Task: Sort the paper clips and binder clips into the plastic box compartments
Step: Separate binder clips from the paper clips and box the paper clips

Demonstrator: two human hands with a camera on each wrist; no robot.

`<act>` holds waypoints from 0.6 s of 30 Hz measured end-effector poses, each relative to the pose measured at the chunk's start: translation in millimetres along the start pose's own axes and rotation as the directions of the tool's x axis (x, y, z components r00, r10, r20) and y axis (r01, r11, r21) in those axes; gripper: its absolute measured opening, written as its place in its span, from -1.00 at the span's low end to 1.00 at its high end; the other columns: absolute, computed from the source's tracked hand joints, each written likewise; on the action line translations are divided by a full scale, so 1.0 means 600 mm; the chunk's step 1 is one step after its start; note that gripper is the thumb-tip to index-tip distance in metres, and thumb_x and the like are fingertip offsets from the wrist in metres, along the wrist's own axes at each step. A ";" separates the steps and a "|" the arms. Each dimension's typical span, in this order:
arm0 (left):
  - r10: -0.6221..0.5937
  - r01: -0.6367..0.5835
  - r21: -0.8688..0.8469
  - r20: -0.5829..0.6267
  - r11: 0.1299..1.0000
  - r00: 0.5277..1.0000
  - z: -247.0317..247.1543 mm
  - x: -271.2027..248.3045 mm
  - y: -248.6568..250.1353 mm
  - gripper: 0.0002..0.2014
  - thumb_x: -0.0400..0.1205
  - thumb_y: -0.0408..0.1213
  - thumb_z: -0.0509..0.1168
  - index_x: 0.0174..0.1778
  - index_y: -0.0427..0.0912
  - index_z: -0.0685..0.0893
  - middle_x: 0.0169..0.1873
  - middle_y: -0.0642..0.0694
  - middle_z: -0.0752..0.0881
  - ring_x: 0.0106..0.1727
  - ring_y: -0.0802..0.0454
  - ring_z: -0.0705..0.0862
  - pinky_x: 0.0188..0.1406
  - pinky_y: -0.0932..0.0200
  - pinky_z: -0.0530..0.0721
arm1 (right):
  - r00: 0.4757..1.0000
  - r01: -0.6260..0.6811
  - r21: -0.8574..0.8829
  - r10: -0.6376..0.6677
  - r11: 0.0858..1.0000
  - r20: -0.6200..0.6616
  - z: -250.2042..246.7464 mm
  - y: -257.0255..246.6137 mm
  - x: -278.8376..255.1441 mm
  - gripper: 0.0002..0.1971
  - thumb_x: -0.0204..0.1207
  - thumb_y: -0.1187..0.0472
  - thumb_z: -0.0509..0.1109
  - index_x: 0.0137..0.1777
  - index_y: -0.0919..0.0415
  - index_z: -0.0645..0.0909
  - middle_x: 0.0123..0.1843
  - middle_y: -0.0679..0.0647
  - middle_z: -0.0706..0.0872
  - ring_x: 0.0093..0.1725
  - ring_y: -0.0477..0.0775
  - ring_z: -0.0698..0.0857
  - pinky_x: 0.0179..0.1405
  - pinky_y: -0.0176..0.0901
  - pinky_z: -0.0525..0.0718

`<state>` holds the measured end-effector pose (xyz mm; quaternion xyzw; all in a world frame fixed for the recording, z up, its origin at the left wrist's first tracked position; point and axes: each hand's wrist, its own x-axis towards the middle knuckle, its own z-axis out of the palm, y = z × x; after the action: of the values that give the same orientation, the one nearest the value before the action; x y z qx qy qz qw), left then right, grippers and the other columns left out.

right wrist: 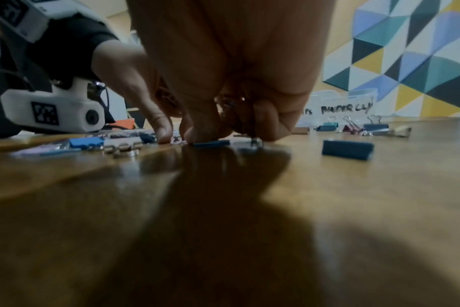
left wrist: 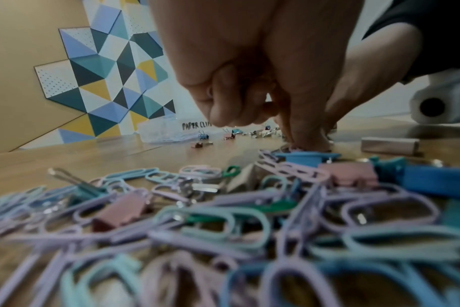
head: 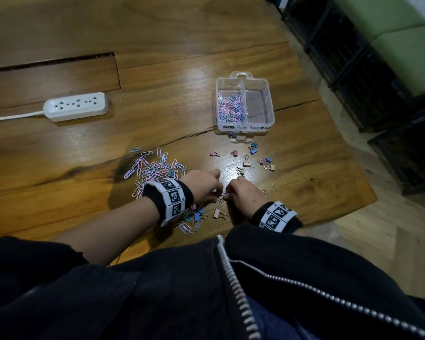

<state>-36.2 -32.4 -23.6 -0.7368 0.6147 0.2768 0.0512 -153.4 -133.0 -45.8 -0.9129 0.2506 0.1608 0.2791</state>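
While both wrists hover low over table point(head: 304, 192), left hand point(head: 201, 186) and right hand point(head: 243, 192) pinch paper clips point(head: 220, 196).

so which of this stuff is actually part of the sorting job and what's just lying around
Part of the job:
- plastic box, paper clips already in its left compartment
- paper clips heaped on the table
- binder clips scattered near the box
- left hand and right hand, both down at the clips

Just lying about:
- power strip
- wooden table
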 end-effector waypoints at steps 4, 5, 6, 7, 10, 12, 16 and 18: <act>0.013 -0.013 -0.035 -0.016 0.999 1.000 -0.001 0.000 -0.001 -0.73 0.57 -0.08 0.30 0.11 -0.11 0.66 0.17 -0.06 0.54 0.13 -0.03 0.60 0.10 0.04 0.65 | 1.000 0.006 0.014 -0.006 1.000 0.003 0.004 0.002 0.000 -0.74 0.58 0.11 0.22 0.08 0.31 0.52 0.10 0.21 0.53 0.08 0.17 0.55 0.03 -0.09 0.45; 0.019 -0.020 -0.037 -0.017 0.999 1.000 0.000 0.000 -0.001 -0.74 0.58 -0.10 0.28 0.11 -0.12 0.66 0.15 -0.06 0.57 0.14 -0.03 0.60 0.10 0.03 0.66 | 1.000 0.007 0.056 -0.007 0.998 -0.007 0.005 0.004 -0.001 -0.78 0.57 0.13 0.24 0.03 0.30 0.53 0.08 0.22 0.53 0.05 0.16 0.54 0.04 -0.10 0.45; 0.026 -0.027 -0.033 -0.019 0.999 0.999 0.002 0.000 0.000 -0.76 0.59 -0.13 0.26 0.11 -0.14 0.65 0.12 -0.07 0.60 0.13 -0.04 0.61 0.10 0.02 0.66 | 1.000 0.011 0.105 -0.008 0.994 -0.028 0.004 0.006 -0.002 -0.84 0.56 0.16 0.26 -0.05 0.27 0.52 0.06 0.22 0.55 0.01 0.13 0.53 0.00 -0.14 0.44; 0.034 -0.035 -0.027 -0.021 0.999 0.999 0.004 0.000 0.002 -0.77 0.61 -0.16 0.23 0.10 -0.16 0.64 0.09 -0.08 0.63 0.11 -0.04 0.62 0.09 0.01 0.67 | 0.999 0.017 0.153 -0.009 0.988 -0.052 0.001 0.009 -0.003 -0.90 0.54 0.19 0.29 -0.11 0.22 0.50 0.01 0.21 0.57 -0.04 0.09 0.52 -0.07 -0.20 0.42; 0.033 -0.034 -0.033 -0.044 0.999 0.999 0.012 0.001 0.012 -0.82 0.62 -0.25 0.16 0.06 -0.19 0.59 -0.01 -0.12 0.67 0.04 -0.07 0.63 0.04 0.09 0.65 | 0.998 0.022 0.253 -0.005 0.967 -0.065 -0.013 0.022 -0.008 -0.91 0.45 0.27 0.40 -0.14 0.17 0.52 -0.05 0.14 0.59 -0.06 0.04 0.52 -0.18 -0.30 0.39; 0.014 -0.016 -0.085 -0.031 0.996 0.999 0.014 0.004 0.012 -0.84 0.62 -0.30 0.15 0.05 -0.20 0.56 -0.10 -0.10 0.64 -0.05 -0.04 0.60 -0.07 0.16 0.56 | 0.999 0.024 0.233 -0.018 0.972 -0.028 -0.020 0.030 -0.013 -0.83 0.38 0.26 0.47 -0.05 0.16 0.58 0.03 0.12 0.60 0.00 0.01 0.54 -0.04 -0.27 0.44; -0.081 0.068 -0.392 -0.016 0.917 0.997 0.006 0.003 -0.007 -0.77 0.64 -0.27 0.19 0.20 -0.21 0.56 0.03 -0.09 0.68 0.02 -0.01 0.66 -0.01 0.19 0.63 | 0.999 0.032 0.121 -0.033 0.992 0.009 -0.020 0.027 -0.019 -0.80 0.42 0.20 0.43 0.04 0.11 0.61 0.07 0.07 0.56 0.01 -0.04 0.48 0.01 -0.22 0.44; -0.145 0.121 -0.572 0.003 0.812 0.989 -0.006 -0.003 -0.020 -0.72 0.67 -0.26 0.16 0.25 -0.25 0.57 0.02 -0.08 0.66 -0.13 0.11 0.65 -0.17 0.33 0.59 | 0.999 0.038 0.061 -0.039 0.997 0.014 -0.020 0.023 -0.017 -0.81 0.48 0.18 0.35 0.08 0.13 0.60 0.09 0.08 0.55 0.02 0.00 0.49 0.01 -0.20 0.46</act>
<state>-23.7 -29.5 -23.3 -0.7649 0.4517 0.4287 -0.1646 -167.8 -146.3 -37.7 -0.9075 0.2356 0.1544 0.3116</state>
